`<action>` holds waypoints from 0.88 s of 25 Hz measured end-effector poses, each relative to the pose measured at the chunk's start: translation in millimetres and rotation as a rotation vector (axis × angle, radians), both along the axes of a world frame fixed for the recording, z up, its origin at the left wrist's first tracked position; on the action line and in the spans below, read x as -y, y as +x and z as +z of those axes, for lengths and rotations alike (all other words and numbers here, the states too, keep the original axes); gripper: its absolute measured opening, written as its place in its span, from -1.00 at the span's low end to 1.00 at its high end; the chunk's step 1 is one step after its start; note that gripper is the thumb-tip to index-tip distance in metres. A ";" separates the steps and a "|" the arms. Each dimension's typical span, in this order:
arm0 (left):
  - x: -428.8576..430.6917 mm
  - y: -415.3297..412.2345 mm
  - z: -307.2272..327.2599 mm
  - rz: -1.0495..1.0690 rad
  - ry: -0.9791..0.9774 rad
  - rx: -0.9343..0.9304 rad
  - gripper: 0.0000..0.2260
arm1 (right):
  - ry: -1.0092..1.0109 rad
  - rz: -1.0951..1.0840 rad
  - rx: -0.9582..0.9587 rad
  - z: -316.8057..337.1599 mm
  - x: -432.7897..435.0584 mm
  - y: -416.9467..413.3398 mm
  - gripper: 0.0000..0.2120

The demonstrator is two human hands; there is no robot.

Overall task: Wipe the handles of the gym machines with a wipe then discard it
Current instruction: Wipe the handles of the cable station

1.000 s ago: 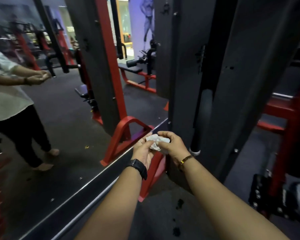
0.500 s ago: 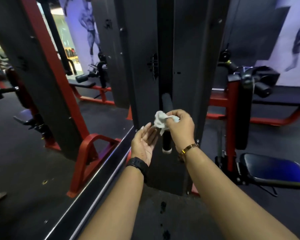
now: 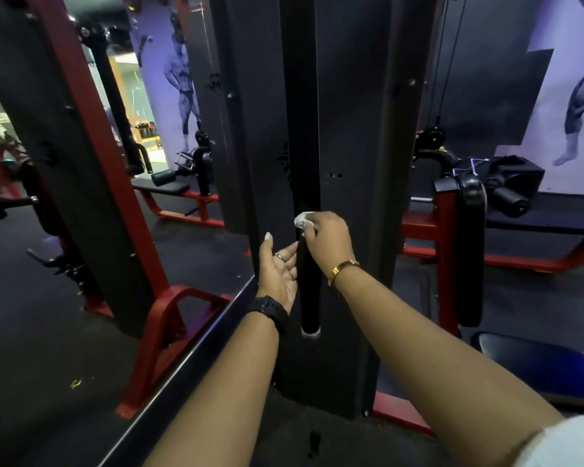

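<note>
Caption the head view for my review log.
Right hand holds a wipe against the black handle; the open left hand is beside it.

A chunky black watch (image 3: 270,310) wraps the wrist just behind the left hand (image 3: 279,271). One finger carries a thin ring (image 3: 278,255), and a nail (image 3: 267,236) is pale. A gold bracelet (image 3: 343,267) circles the wrist behind the right hand (image 3: 327,239). A white sleeve (image 3: 567,443) shows far up that arm.

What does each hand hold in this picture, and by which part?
The right hand grips the white wipe, bunched up with one end poking out, against the upright black handle. The left hand holds nothing; it is open beside the handle.
</note>
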State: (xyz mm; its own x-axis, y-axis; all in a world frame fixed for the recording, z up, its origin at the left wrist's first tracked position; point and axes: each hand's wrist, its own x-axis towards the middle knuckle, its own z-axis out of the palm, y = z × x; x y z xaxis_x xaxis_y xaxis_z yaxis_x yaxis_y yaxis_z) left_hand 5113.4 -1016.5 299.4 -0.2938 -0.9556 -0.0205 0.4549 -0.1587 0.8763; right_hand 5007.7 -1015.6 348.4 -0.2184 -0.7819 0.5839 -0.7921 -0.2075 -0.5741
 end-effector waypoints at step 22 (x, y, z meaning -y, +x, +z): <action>-8.2 -11.0 -2.4 0.074 -0.095 -0.009 -0.31 | 0.023 0.251 0.296 -29.2 -1.0 10.5 -0.78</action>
State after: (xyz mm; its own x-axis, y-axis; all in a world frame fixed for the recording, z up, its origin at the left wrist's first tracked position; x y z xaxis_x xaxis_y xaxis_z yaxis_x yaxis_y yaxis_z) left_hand 5102.4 -1008.3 297.0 -0.2224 -0.9722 0.0733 0.4699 -0.0410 0.8818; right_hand 5018.2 -1014.6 319.2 -0.1749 -0.8447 0.5059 -0.5175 -0.3582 -0.7771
